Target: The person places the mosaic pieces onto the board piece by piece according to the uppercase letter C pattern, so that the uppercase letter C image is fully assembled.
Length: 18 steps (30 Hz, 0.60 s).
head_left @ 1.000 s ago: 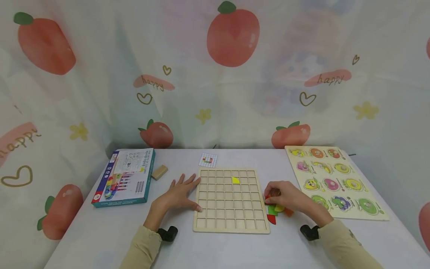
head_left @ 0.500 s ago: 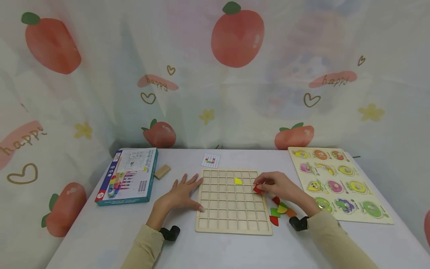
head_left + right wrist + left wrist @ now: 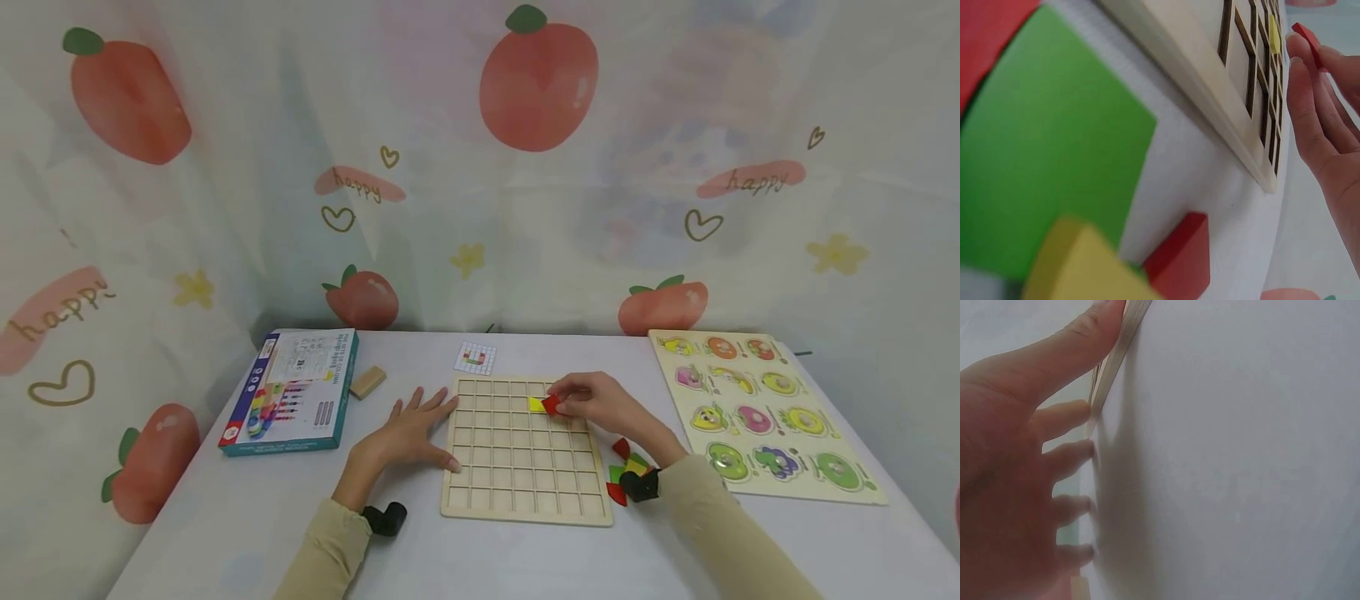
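Note:
A wooden grid board (image 3: 502, 505) lies mid-table, with a yellow quarter-round piece (image 3: 536, 404) in one of its upper cells. My left hand (image 3: 407, 434) spreads its fingers along the board's left side, thumb and index fingertip at the edge; the left wrist view shows the thumb (image 3: 1079, 340) on the rim. Over the board's upper right, my right hand (image 3: 596, 402) pinches a small red piece (image 3: 551, 404) between thumb and fingers, right beside the yellow one. In the right wrist view this red piece (image 3: 1310, 45) stands tilted in the fingertips.
Loose red, green and yellow pieces (image 3: 617, 474) lie right of the board, partly under the right wrist. A small pattern card (image 3: 476, 358) lies behind the board. A wooden block (image 3: 368, 382) and a boxed toy (image 3: 292, 392) are at left; a fruit puzzle board (image 3: 810, 492) is at right.
My right hand has picked the red piece from the loose pile and carried it left and up over the board, beside the yellow piece. My left hand keeps its place at the board's edge.

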{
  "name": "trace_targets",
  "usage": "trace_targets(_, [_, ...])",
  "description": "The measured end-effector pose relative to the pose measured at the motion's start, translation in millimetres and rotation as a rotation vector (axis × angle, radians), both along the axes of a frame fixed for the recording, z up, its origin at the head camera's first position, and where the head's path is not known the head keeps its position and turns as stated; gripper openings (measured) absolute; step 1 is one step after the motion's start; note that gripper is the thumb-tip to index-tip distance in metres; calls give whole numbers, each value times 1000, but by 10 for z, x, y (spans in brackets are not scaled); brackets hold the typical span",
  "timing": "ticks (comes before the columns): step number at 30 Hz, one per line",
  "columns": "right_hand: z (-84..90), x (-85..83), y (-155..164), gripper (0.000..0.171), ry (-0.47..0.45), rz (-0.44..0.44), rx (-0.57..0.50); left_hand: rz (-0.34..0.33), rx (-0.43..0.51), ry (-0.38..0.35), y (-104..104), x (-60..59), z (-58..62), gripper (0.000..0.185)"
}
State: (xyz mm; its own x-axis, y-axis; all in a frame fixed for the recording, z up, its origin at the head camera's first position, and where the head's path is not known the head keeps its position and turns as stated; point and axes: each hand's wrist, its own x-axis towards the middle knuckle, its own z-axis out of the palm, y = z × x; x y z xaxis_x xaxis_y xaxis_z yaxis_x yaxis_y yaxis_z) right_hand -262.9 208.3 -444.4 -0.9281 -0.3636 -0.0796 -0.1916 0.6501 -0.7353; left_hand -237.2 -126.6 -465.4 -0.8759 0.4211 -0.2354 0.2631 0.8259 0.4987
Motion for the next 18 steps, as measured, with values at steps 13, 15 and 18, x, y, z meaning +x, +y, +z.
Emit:
trace_targets(13, [-40, -149, -210, 34, -63, 45, -91, 6, 0, 0, 9, -5, 2, 106])
trace_targets(15, [-49, -163, -260, 32, -51, 38, -65, 5, -1, 1, 9, -3, 7, 106])
trace_targets(18, [-64, -177, -331, 31, -22, 21, -20, -2, -7, 8, 8, -3, 5, 106])
